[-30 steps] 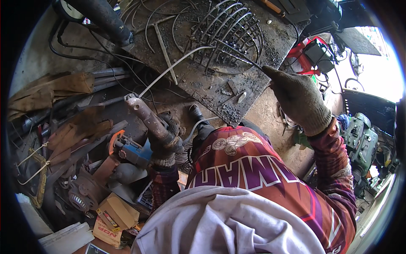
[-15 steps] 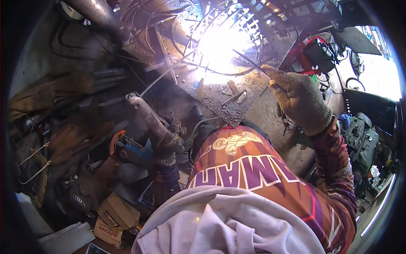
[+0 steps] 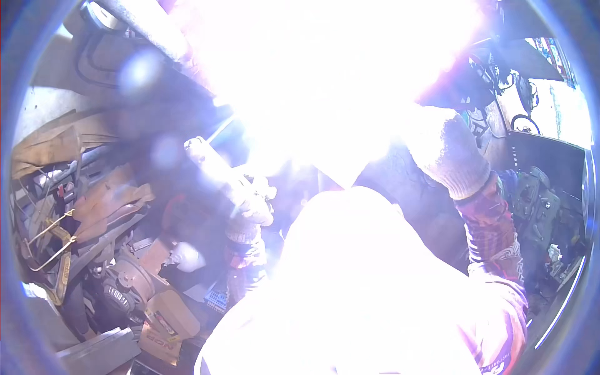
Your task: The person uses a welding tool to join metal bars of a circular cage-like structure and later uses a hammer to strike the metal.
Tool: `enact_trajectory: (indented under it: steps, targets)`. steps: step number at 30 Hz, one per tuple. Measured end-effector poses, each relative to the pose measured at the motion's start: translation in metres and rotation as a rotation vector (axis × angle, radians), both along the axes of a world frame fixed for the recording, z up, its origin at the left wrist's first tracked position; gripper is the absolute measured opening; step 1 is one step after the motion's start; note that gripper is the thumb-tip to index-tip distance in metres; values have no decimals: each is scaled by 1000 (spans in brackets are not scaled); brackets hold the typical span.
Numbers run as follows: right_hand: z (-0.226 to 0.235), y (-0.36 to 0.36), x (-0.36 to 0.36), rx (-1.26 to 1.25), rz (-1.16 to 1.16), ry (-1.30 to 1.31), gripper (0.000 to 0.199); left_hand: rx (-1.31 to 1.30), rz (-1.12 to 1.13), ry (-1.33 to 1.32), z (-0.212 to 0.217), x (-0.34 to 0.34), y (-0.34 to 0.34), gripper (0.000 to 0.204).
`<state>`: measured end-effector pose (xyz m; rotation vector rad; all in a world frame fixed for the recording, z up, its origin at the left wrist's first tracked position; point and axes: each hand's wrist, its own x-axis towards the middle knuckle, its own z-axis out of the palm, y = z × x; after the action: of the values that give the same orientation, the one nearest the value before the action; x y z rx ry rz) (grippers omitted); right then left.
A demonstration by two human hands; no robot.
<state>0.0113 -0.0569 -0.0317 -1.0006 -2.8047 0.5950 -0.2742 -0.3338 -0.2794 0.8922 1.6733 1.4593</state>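
Observation:
A white welding glare (image 3: 325,75) floods the upper middle, hiding the metal plate and the round wire piece seen there half a second ago. My gloved left hand (image 3: 255,203) is closed around a welding electrode holder (image 3: 215,161). From its tip a thin electrode (image 3: 220,129) runs up into the glare. Right of the glare is my gloved right hand (image 3: 451,156); its fingertips are washed out. The earlier frame shows it gripping a thin metal rod pointed at the bright spot, and the hand is in the same place now.
At lower left lies an open cardboard box (image 3: 175,315) beside scrap metal and brown sheets (image 3: 106,209). A thick pipe (image 3: 147,25) crosses the upper left. To the right stand a dark green machine (image 3: 534,212) and, farther off, a small wheel (image 3: 525,124).
The arc's light has grown hugely, whitening my shirt, both gloves and the work area. My hands have hardly moved; the rod at my right hand has vanished in the glare.

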Motion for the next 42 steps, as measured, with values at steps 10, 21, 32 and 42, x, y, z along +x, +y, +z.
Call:
enact_trajectory:
  steps: [10,21,32,42]
  targets:
    - [0,-5,-7,11,-91,-112,38,-49,-34,-8,1,-14,-7,46]
    - [2,-6,-5,27,-92,-117,35,-110,-15,179,-77,-18,-23,49]
    - [5,-8,-5,-4,-68,-146,42,-46,17,321,-80,-8,-17,42]
    - [1,-9,-8,-23,-91,44,28,61,-35,-113,-5,2,22,50]
